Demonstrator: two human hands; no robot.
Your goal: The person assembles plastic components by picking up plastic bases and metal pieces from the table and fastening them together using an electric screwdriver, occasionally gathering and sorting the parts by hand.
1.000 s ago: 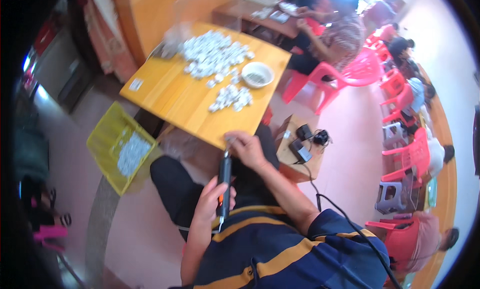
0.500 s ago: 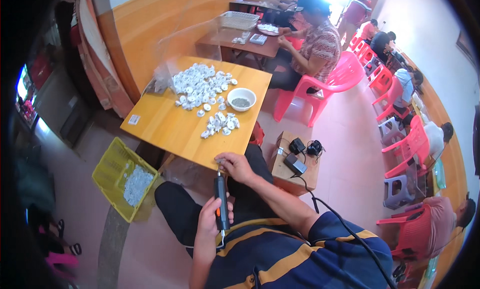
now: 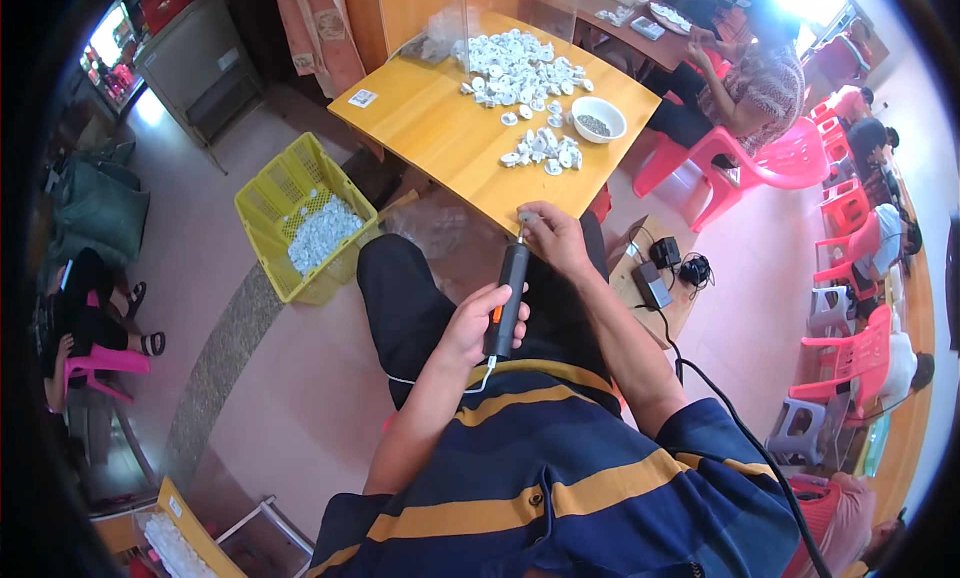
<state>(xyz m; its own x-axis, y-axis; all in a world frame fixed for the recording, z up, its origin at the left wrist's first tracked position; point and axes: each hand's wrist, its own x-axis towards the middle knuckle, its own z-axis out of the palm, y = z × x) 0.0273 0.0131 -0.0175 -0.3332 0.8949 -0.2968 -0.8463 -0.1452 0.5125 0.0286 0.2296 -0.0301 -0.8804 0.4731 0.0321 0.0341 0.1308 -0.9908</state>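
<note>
My left hand [image 3: 480,323] is wrapped round a black electric screwdriver [image 3: 514,273] with an orange switch, held upright above my lap. A white cable leaves its lower end. At its tip, my right hand [image 3: 558,240] pinches a small pale part [image 3: 526,218] between thumb and fingers, by the near edge of the wooden table [image 3: 430,128]. The bit meets this part, which my fingers partly hide. On the table lie a large heap of white round parts [image 3: 520,63], a smaller group of white parts [image 3: 545,152] and a white bowl [image 3: 600,112] of tiny metal pieces, seemingly screws.
A yellow plastic basket [image 3: 262,218] holding white parts stands on the floor at left. To my right, a wooden box [image 3: 668,328] carries black power adapters [image 3: 652,283] with cables. A person [image 3: 752,88] sits on a pink chair [image 3: 770,168] at the table beyond; others sit along the right wall.
The view has swung left and down, so table, basket and hands appear further right and higher. My hands keep the same hold, screwdriver tip against the small part.
</note>
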